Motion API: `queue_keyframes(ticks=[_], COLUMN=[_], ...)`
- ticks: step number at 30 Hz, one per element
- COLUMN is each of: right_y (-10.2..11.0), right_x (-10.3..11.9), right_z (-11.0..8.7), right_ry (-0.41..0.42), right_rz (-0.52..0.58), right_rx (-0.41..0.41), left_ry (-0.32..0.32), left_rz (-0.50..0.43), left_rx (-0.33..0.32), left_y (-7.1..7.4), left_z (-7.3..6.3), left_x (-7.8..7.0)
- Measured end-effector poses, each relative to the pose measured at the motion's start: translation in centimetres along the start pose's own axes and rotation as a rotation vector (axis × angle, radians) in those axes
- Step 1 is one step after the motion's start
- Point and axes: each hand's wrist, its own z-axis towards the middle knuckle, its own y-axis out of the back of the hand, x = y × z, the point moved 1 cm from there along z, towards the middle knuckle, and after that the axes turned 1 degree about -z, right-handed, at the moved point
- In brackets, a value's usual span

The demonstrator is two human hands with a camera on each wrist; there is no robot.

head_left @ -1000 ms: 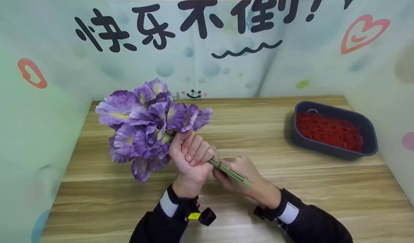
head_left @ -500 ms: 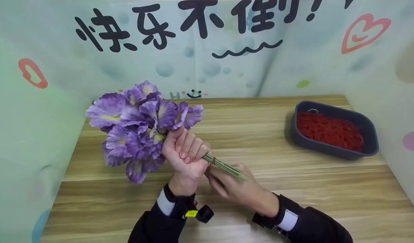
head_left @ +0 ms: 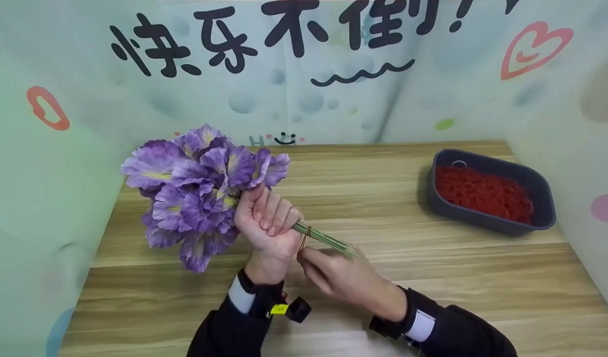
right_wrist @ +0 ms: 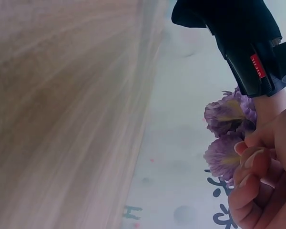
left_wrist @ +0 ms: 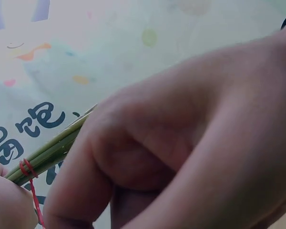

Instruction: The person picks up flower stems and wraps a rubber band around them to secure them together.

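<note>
Clamps thin green stems (head_left: 328,241) of ruffled purple flowers (head_left: 197,193) in curled fingers of left hand (head_left: 269,223), likely bracing against a slender red band (head_left: 303,243) pinched taut in right hand (head_left: 341,275).

Flowers (head_left: 197,208): purple, lilac toward the frilled edges, yellow streaks at the throats. Stems (head_left: 329,241): green. Band (left_wrist: 35,196): clear red from the left wrist, red-brown from the head.

Worktop (head_left: 482,267): tan, darker brown grain streaks running left edge to right. Tub (head_left: 475,218), far right corner: dark slate; loops (head_left: 482,193) inside red, one ring (head_left: 459,161) whitish.

Wall (head_left: 334,119) past far edge: pale mint, grey-blue bubble spots, black lettering (head_left: 297,37), coral-red heart outline (head_left: 507,60).

Sleeves (head_left: 229,332) black, cuffs (head_left: 242,297) white, tag (head_left: 279,309) bright yellow.
</note>
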Motion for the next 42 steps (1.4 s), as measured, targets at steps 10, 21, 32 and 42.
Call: queue_keyframes(ticks=[10,21,32,42], right_y=[0.5,1.7,2.5,3.5], right_x=[0.5,1.7,2.0,1.8], right_z=[0.2,0.1,0.2,0.2], right_ry=[0.031,0.028,0.053,0.013], right_rz=[0.082,0.101,0.096,0.128], right_rx=[-0.040,-0.026,-0.038,-0.044], left_ry=[-0.075,-0.107,-0.132,-0.128], left_rz=[0.129,0.167,0.240,0.240], left_rx=[0.015,0.028,0.052,0.097], left_y=[0.3,0.2,0.3,0.5], left_z=[0.2,0.0,0.0,0.0], left_x=[-0.5,-0.7,-0.5,-0.5])
